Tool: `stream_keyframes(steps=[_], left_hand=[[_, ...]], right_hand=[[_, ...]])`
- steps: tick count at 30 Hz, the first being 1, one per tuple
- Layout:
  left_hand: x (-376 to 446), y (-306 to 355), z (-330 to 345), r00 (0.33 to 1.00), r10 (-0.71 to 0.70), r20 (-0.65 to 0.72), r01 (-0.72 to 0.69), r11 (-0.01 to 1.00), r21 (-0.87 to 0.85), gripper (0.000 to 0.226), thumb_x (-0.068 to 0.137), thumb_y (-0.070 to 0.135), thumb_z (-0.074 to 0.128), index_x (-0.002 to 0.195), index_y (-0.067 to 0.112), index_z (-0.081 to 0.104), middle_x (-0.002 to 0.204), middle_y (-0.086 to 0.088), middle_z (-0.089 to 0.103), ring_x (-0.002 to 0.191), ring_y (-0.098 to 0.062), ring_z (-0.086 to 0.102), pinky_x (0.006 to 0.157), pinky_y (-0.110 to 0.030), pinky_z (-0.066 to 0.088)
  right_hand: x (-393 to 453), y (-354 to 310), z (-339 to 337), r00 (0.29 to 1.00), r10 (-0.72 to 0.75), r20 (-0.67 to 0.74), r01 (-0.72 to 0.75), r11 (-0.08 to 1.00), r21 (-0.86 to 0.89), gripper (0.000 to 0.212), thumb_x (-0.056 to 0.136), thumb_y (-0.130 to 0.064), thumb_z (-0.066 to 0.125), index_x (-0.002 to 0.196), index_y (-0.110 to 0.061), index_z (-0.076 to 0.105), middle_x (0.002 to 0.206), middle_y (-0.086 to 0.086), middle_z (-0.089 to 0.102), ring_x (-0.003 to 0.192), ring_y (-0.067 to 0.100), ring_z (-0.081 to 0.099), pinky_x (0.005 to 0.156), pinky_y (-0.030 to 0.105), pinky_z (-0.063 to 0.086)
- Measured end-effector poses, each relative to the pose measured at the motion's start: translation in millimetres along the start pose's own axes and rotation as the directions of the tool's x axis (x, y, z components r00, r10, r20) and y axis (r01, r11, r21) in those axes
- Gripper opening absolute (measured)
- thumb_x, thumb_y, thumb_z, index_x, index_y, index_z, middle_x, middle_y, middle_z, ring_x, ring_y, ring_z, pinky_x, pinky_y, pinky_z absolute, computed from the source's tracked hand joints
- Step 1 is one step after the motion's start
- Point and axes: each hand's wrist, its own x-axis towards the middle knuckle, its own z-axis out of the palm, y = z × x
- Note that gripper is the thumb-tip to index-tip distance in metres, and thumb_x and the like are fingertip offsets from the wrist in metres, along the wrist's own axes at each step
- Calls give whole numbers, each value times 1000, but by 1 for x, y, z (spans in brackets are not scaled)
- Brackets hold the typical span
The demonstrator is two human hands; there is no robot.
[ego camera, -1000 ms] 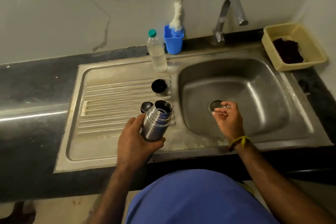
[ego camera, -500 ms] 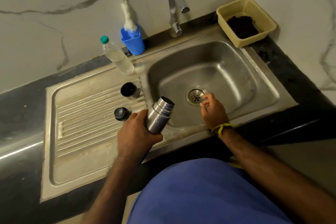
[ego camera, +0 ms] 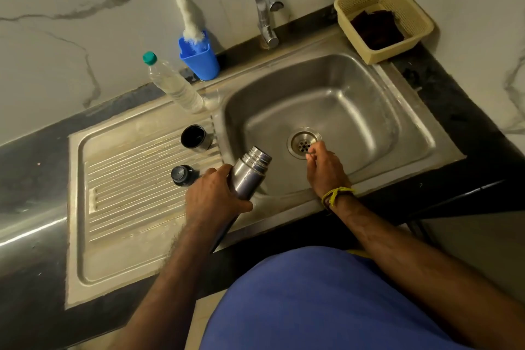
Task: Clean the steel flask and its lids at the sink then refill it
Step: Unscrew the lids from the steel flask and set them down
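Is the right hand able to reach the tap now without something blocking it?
Probably yes. The right hand holds nothing and hovers over the basin, and nothing stands between it and the tap behind.

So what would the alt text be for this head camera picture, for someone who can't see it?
A person's left hand grips an open steel flask, tilted over the edge of a steel sink, while the right hand hovers loosely curled above the drain. A cup lid and a black stopper sit on the draining board.
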Motion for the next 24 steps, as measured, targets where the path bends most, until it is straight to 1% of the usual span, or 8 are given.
stream_keyframes(steps=[3, 10, 14, 17, 24], left_hand=[[4, 6, 2, 1000, 11, 23, -12, 999, 33, 73, 60, 54, 84, 123, 27, 58, 103, 0, 64, 80, -15, 49, 68, -29, 36], [12, 8, 4, 998, 22, 56, -27, 996, 83, 78, 63, 55, 84, 129, 27, 55, 110, -2, 65, 84, -16, 49, 72, -30, 39], [14, 7, 5, 995, 29, 91, -40, 993, 115, 79, 65, 58, 83, 132, 28, 54, 113, -2, 65, 86, -15, 49, 74, -30, 39], [15, 5, 9, 994, 35, 105, -48, 990, 131, 80, 67, 59, 82, 135, 27, 52, 116, -3, 65, 88, -15, 48, 76, -30, 40], [19, 0, 18, 988, 45, 150, -62, 992, 114, 83, 69, 61, 82, 137, 27, 49, 118, -4, 63, 91, -14, 49, 81, -30, 45]], right_hand=[[-2, 3, -2, 1000, 1, 7, -1, 1000, -8, 11, 98, -15, 48, 107, -11, 52, 95, 17, 66, 90, 37, 60, 72, 44, 49], [-1, 0, -1, 1000, -2, 17, 2, 1000, -8, 12, 99, -15, 47, 110, -10, 51, 95, 15, 65, 91, 35, 60, 70, 38, 45], [-2, -2, -1, 1000, 1, -6, -1, 1000, 4, 14, 99, -14, 50, 113, -9, 51, 100, 16, 68, 94, 35, 62, 73, 41, 50], [-2, -3, -2, 1000, 12, -13, -12, 1000, 13, 16, 100, -14, 50, 114, -9, 50, 102, 15, 68, 95, 34, 62, 74, 41, 50], [0, -3, 0, 999, 31, -29, -31, 999, -12, 16, 100, -16, 49, 115, -9, 50, 104, 16, 68, 96, 36, 63, 75, 44, 53]])
